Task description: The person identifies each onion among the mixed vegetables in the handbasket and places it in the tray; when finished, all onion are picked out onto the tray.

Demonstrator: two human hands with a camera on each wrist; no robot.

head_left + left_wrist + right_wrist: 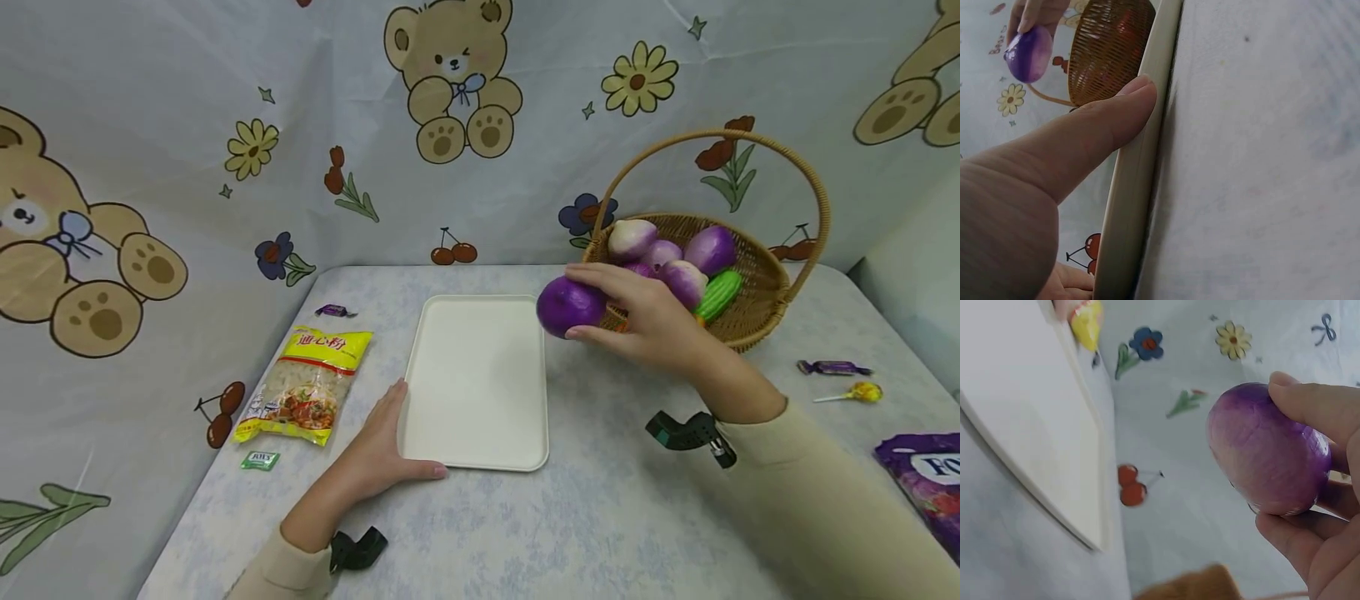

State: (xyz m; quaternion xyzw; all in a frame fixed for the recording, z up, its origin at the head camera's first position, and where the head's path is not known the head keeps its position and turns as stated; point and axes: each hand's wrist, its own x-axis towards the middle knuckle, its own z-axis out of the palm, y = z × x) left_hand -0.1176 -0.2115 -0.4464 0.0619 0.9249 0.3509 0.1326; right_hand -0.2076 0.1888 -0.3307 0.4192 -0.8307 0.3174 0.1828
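My right hand (648,321) holds a round purple vegetable (567,307) in the air, thumb on one side and fingers on the other. In the right wrist view the vegetable (1266,450) shades from deep purple to pinkish. It hangs just right of the white rectangular tray (480,375), in front of the wicker basket (761,308). At the tray's near left corner rests my left hand (375,446), fingers along the left side. Its thumb (1107,122) lies straight against the near rim in the left wrist view.
In the basket lie several purple-and-white vegetables (684,283) and a green bumpy one (720,293); its handle arches high. Left of the tray are a pasta bag (307,383) and small sweets (260,460). On the right lie a wrapped candy (834,367), a lollipop (864,392) and a purple bag (926,487).
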